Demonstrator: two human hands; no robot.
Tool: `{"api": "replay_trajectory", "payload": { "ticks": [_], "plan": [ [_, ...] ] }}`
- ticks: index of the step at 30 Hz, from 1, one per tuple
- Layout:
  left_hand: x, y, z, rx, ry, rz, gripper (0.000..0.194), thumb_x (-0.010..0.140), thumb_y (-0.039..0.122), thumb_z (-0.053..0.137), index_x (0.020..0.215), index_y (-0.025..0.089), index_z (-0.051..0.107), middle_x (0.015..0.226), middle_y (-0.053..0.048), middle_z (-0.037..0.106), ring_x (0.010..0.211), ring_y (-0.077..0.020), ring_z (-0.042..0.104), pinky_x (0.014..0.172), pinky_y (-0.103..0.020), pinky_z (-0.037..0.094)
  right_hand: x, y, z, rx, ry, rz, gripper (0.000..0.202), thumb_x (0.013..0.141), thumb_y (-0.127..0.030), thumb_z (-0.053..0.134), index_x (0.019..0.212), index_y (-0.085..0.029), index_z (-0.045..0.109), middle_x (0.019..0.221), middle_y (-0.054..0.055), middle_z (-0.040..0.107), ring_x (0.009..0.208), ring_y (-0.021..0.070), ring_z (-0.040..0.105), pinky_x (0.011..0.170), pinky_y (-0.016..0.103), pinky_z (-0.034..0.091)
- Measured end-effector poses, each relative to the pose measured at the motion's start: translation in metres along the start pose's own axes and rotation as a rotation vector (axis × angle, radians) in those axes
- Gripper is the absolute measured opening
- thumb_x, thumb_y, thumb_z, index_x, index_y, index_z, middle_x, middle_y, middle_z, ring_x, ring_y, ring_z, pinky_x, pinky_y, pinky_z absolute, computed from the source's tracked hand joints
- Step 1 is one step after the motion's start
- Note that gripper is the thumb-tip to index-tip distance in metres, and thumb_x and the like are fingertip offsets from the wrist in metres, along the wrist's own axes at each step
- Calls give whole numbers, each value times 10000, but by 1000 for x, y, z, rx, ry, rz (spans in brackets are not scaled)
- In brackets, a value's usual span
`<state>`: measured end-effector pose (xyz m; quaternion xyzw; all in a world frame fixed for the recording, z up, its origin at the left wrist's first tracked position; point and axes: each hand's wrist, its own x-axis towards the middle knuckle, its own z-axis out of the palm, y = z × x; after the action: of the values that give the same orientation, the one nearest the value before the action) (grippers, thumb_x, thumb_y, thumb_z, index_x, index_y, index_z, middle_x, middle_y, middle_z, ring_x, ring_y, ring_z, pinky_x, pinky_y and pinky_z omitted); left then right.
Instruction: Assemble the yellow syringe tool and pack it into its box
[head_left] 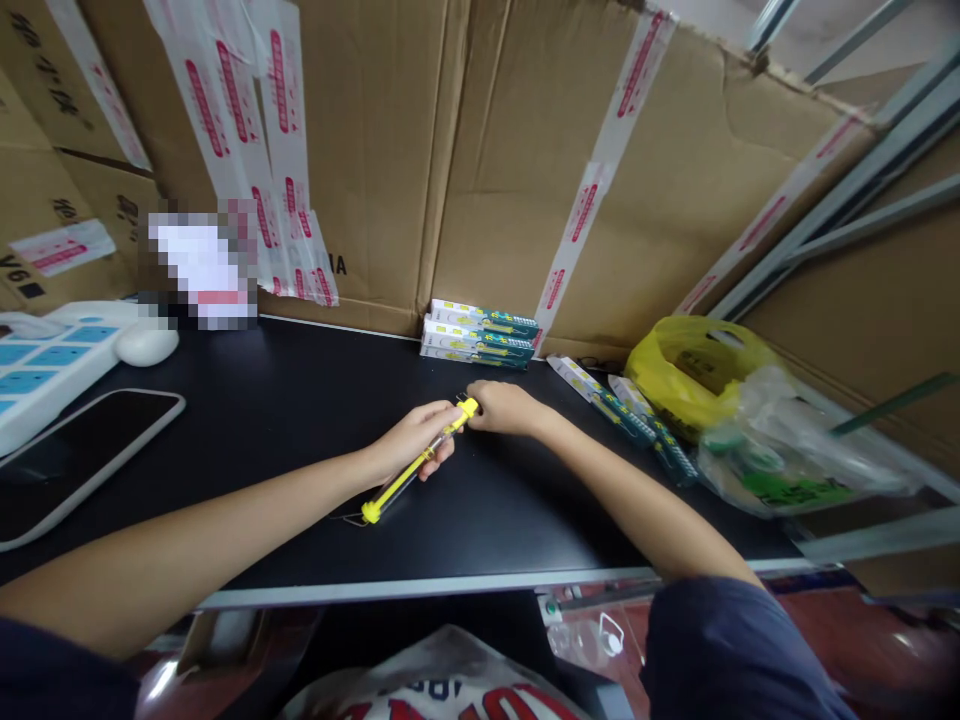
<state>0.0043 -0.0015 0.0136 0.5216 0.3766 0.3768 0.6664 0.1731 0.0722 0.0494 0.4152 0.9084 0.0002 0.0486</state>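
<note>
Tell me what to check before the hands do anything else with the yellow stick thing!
1. Left hand grips the yellow tool around its clear middle: ok.
2. Right hand pinches the tool's yellow far end: ok.
3. Near yellow cap sits just above the black table, not wedged against anything: ok.
4. Stack of boxed packs stands apart from both hands, by the cardboard wall: ok.
5. Loose packs and the yellow bag lie close beside the right forearm and could get bumped: not ok.
6. Whether the far end piece is tight or loose: cannot tell.
</note>
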Motion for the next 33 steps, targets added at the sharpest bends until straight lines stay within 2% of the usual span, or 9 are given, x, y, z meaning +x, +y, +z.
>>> {"api": "replay_trajectory", "payload": {
  "ticks": [3, 5, 8, 13, 18, 25, 33],
  "plan": [
    [3, -2, -3, 16, 74, -18, 288, 844, 472, 484, 814, 190, 439, 454, 69, 466, 281, -59, 380, 274, -134, 293, -36, 4, 10, 136, 144, 59, 44, 715, -205, 558, 750, -182, 543, 794, 22, 629, 621, 107, 540, 526, 199, 309],
    [4, -4, -5, 27, 97, -18, 264, 843, 451, 483, 806, 196, 426, 461, 69, 466, 289, -61, 382, 279, -134, 294, -50, 5, 14, 230, 196, 88, 49, 707, -191, 551, 743, -187, 518, 725, -9, 601, 584, 92, 511, 537, 192, 315],
    [5, -5, -6, 65, 119, -25, 258, 840, 451, 476, 804, 203, 415, 474, 68, 476, 300, -63, 394, 286, -133, 305, -58, 5, 16, 366, 275, 87, 62, 721, -172, 522, 774, -192, 499, 665, -38, 568, 560, 86, 501, 557, 191, 336],
    [5, -7, -5, 149, 149, -40, 241, 830, 436, 494, 815, 206, 423, 493, 69, 487, 313, -64, 412, 293, -135, 332, -58, 6, 14, 525, 357, -22, 63, 774, -186, 479, 836, -190, 490, 683, -38, 552, 580, 90, 514, 578, 196, 370],
    [5, -7, -6, 198, 104, -61, 247, 832, 444, 497, 830, 210, 418, 507, 71, 487, 313, -64, 415, 288, -138, 334, -60, 2, 15, 429, 387, -39, 57, 840, -196, 446, 874, -196, 491, 723, -20, 553, 601, 93, 510, 598, 199, 383],
    [6, -9, -8, 229, 38, -89, 216, 849, 423, 461, 819, 214, 418, 511, 68, 494, 301, -66, 413, 277, -139, 329, -60, -1, 21, 282, 503, -175, 156, 928, -196, 367, 964, -191, 519, 916, 68, 618, 840, 150, 569, 758, 260, 443],
    [6, -12, -9, 262, -18, -92, 186, 850, 397, 452, 842, 215, 416, 490, 70, 493, 292, -75, 411, 269, -147, 339, -61, -1, 18, 232, 519, -163, 173, 918, -159, 381, 991, -186, 535, 929, 63, 625, 859, 152, 570, 755, 259, 450]
  ]
}}
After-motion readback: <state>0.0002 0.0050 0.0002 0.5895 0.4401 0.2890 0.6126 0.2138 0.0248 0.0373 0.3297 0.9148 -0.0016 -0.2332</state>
